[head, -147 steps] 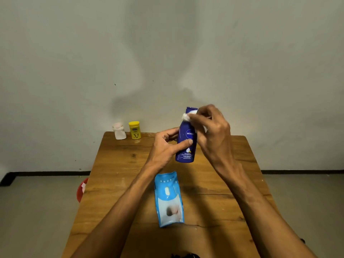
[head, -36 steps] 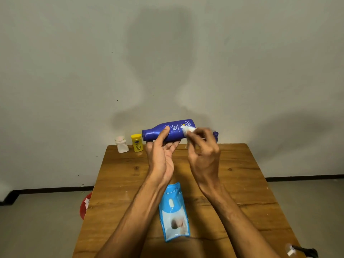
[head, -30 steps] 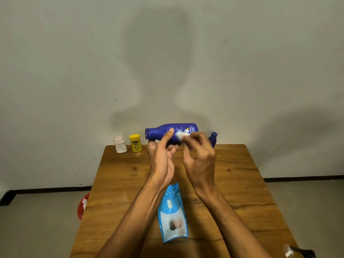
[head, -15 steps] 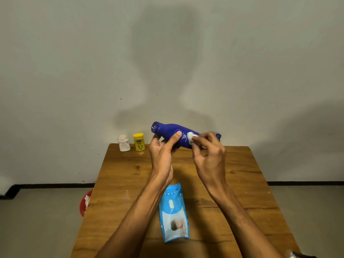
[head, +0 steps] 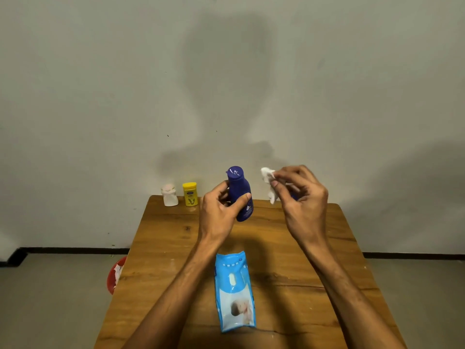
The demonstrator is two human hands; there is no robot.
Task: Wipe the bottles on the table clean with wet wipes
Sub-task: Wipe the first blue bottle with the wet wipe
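Bottles number three: one smooth dark blue bottle (head: 239, 195) gripped upright in the left hand (head: 221, 212) above the wooden table's (head: 302, 248) far middle, plus one squat yellow bottle (head: 190, 194) and one small white bottle (head: 169, 195) side by side at its far left corner. One crumpled wet wipe (head: 268, 175) is pinched in the right hand (head: 302, 200) above the table's far right. One flat, glossy light-blue wipes pack (head: 235, 290) lies near-centre on it.

Plain domestic room: bare grey wall (head: 100, 96), dark skirting (head: 70, 250), wooden table (head: 163, 248), red bin (head: 116, 275) beside it
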